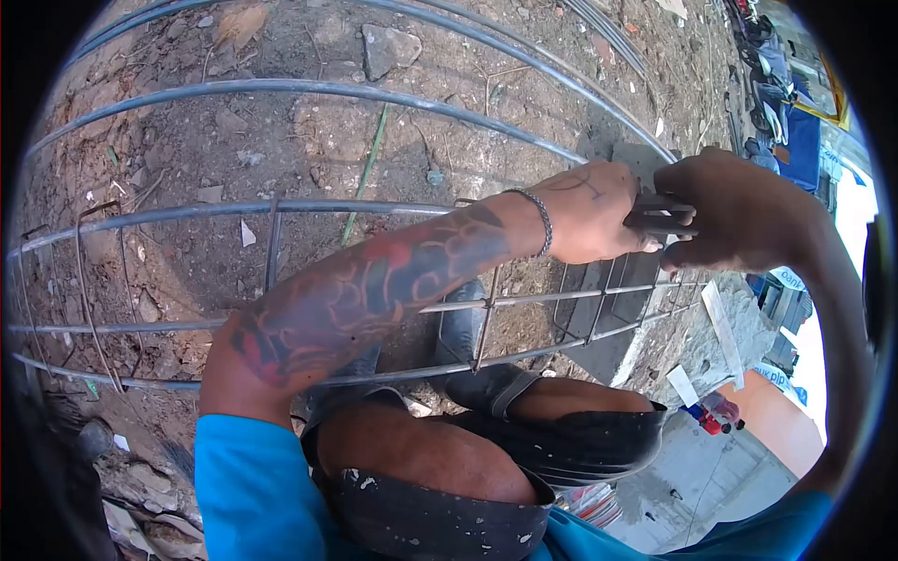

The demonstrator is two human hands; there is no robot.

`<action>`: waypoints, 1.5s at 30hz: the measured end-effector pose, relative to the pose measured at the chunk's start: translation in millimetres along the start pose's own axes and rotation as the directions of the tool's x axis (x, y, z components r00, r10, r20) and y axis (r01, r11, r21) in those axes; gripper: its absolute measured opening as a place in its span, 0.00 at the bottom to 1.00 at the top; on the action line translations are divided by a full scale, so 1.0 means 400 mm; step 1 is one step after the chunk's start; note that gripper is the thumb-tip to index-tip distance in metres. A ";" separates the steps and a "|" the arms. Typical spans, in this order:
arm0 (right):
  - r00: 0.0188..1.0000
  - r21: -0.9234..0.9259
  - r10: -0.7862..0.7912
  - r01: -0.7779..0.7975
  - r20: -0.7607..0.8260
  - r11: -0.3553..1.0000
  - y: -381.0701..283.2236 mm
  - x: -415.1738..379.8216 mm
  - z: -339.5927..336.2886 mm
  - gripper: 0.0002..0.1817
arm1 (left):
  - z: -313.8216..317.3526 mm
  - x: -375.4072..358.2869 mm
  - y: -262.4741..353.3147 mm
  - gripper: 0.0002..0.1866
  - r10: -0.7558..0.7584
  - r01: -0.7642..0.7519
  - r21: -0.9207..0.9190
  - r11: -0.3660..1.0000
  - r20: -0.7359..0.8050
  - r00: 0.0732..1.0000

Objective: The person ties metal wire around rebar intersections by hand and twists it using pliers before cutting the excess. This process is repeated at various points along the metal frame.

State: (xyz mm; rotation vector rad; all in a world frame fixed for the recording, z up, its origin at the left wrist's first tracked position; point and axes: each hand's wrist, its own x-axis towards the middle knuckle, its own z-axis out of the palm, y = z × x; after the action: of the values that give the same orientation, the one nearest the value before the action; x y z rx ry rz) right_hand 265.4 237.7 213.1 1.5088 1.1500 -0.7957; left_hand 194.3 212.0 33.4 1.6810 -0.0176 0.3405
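My left hand (594,210), with a braided bracelet at its wrist, is closed over the rebar cage at the right of the view. Facing it is my right hand (748,210), its fingers curled and partly in shadow. Between the two hands are dark bar-shaped pieces (659,222), gripped by both; shadow and fingers hide their exact kind. Beneath my hands runs the rebar cage (552,299), made of long steel bars with thin square stirrups (273,243) around them. Where my fingers meet the bars is mostly hidden.
More long bars (281,86) cross the stony ground (234,150). My bent knees and boots are close against the cage. A concrete slab (687,477), boards (722,323) and a distant person in red (711,416) are at the right, with parked motorbikes (767,93) beyond.
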 end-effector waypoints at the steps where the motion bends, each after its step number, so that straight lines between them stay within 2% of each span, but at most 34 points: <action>1: 0.983 0.198 0.095 -0.126 0.160 0.972 0.004 0.013 -0.021 0.17 | 0.003 -0.006 0.011 0.21 -0.006 0.012 0.040 0.999 -0.146 0.989; 2: 0.979 0.250 0.062 -0.111 0.194 0.962 0.013 0.015 -0.022 0.16 | 0.001 -0.007 0.025 0.18 -0.138 0.140 0.028 0.990 -0.065 0.988; 3: 0.979 0.247 0.065 -0.112 0.193 0.963 0.020 0.014 -0.001 0.16 | 0.016 -0.010 0.026 0.18 -0.136 0.139 0.027 0.990 -0.068 0.988; 4: 0.980 0.013 -0.067 0.071 -0.187 0.997 0.021 0.013 0.035 0.13 | 0.036 -0.013 0.023 0.16 -0.094 0.121 0.083 0.989 -0.269 0.959; 5: 0.822 -0.268 -0.275 0.156 -0.499 0.951 0.019 0.015 0.058 0.10 | 0.050 -0.015 0.015 0.15 -0.038 0.116 0.144 0.983 -0.455 0.890; 6: 0.845 -0.377 -0.252 0.065 -0.471 0.924 0.012 0.019 0.064 0.09 | 0.033 -0.018 0.029 0.13 -0.067 0.119 0.097 0.988 -0.427 0.902; 7: 0.845 -0.373 -0.249 0.064 -0.473 0.926 0.019 0.031 0.073 0.09 | 0.013 -0.015 0.027 0.13 -0.065 0.118 0.098 0.988 -0.423 0.904; 8: 0.870 -0.364 -0.208 0.035 -0.448 0.931 0.037 0.050 0.086 0.08 | -0.015 -0.004 0.016 0.14 -0.066 0.093 0.116 0.989 -0.218 0.974; 9: 0.889 -0.362 -0.170 0.005 -0.426 0.932 0.056 0.070 0.094 0.07 | -0.043 0.011 0.005 0.15 -0.066 0.066 0.133 0.989 -0.009 0.998; 10: 0.890 -0.356 -0.179 0.020 -0.420 0.934 0.072 0.093 0.097 0.06 | -0.059 0.038 -0.004 0.18 -0.091 0.077 0.167 0.983 0.081 0.993; 13: 0.861 -0.345 -0.258 0.105 -0.438 0.933 0.133 0.168 0.113 0.07 | -0.039 0.079 -0.025 0.21 -0.153 0.144 0.306 0.941 0.007 0.988; 15: 0.838 -0.336 -0.287 0.133 -0.465 0.933 0.171 0.220 0.140 0.10 | -0.020 0.090 -0.046 0.22 -0.210 0.201 0.276 0.940 0.005 0.978; 17: 0.827 -0.336 -0.342 0.199 -0.447 0.921 0.196 0.271 0.158 0.18 | 0.002 0.098 -0.075 0.21 -0.248 0.259 0.275 0.926 -0.076 0.966; 21: 0.768 -0.343 -0.450 0.315 -0.455 0.885 0.223 0.351 0.169 0.20 | 0.012 0.115 -0.101 0.19 -0.315 0.327 0.339 0.882 -0.090 0.945; 22: 0.764 -0.342 -0.455 0.321 -0.458 0.883 0.223 0.361 0.169 0.20 | 0.012 0.120 -0.104 0.19 -0.341 0.348 0.373 0.860 -0.086 0.936; 24: 0.823 -0.369 -0.400 0.254 -0.403 0.894 0.220 0.377 0.170 0.24 | 0.016 0.125 -0.111 0.18 -0.375 0.375 0.405 0.834 -0.083 0.923; 26: 0.809 -0.361 -0.423 0.283 -0.408 0.889 0.222 0.385 0.173 0.25 | 0.020 0.130 -0.117 0.17 -0.369 0.366 0.476 0.800 -0.090 0.925; 32: 0.779 -0.337 -0.468 0.346 -0.417 0.876 0.236 0.400 0.181 0.24 | 0.026 0.126 -0.114 0.16 -0.383 0.408 0.438 0.801 -0.149 0.912; 36: 0.777 -0.360 -0.472 0.336 -0.417 0.870 0.226 0.414 0.188 0.23 | 0.034 0.118 -0.124 0.16 -0.327 0.358 0.473 0.805 -0.150 0.933; 37: 0.771 -0.378 -0.487 0.342 -0.411 0.860 0.223 0.406 0.177 0.22 | 0.037 0.114 -0.125 0.17 -0.312 0.381 0.455 0.805 -0.221 0.924; 38: 0.766 -0.394 -0.491 0.335 -0.416 0.856 0.223 0.392 0.177 0.17 | 0.045 0.114 -0.125 0.17 -0.299 0.399 0.432 0.808 -0.282 0.911; 39: 0.767 -0.397 -0.484 0.324 -0.421 0.859 0.224 0.373 0.179 0.17 | 0.041 0.110 -0.106 0.17 -0.287 0.391 0.437 0.810 -0.285 0.915; 41: 0.727 -0.414 -0.458 0.259 -0.512 0.873 0.226 0.340 0.184 0.10 | 0.005 0.096 -0.059 0.21 -0.289 0.352 0.425 0.834 -0.209 0.934; 42: 0.684 -0.449 -0.465 0.220 -0.562 0.866 0.226 0.318 0.188 0.08 | -0.050 0.100 -0.019 0.22 -0.339 0.306 0.438 0.845 -0.003 0.941; 43: 0.686 -0.445 -0.461 0.218 -0.563 0.868 0.225 0.297 0.190 0.08 | -0.072 0.115 -0.038 0.22 -0.337 0.302 0.437 0.847 0.001 0.942; 44: 0.566 -0.548 -0.538 0.174 -0.624 0.818 0.225 0.277 0.187 0.09 | -0.098 0.133 -0.060 0.22 -0.341 0.339 0.047 0.940 0.219 0.914; 45: 0.431 -0.637 -0.614 0.112 -0.661 0.763 0.223 0.264 0.182 0.10 | -0.113 0.140 -0.071 0.21 -0.249 0.401 -0.337 0.852 0.413 0.876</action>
State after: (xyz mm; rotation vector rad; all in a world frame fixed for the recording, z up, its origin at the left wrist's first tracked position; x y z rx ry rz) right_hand 389.2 194.0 128.6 1.1402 2.3216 0.1214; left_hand 244.2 270.4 23.4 1.2677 -0.0632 -0.2266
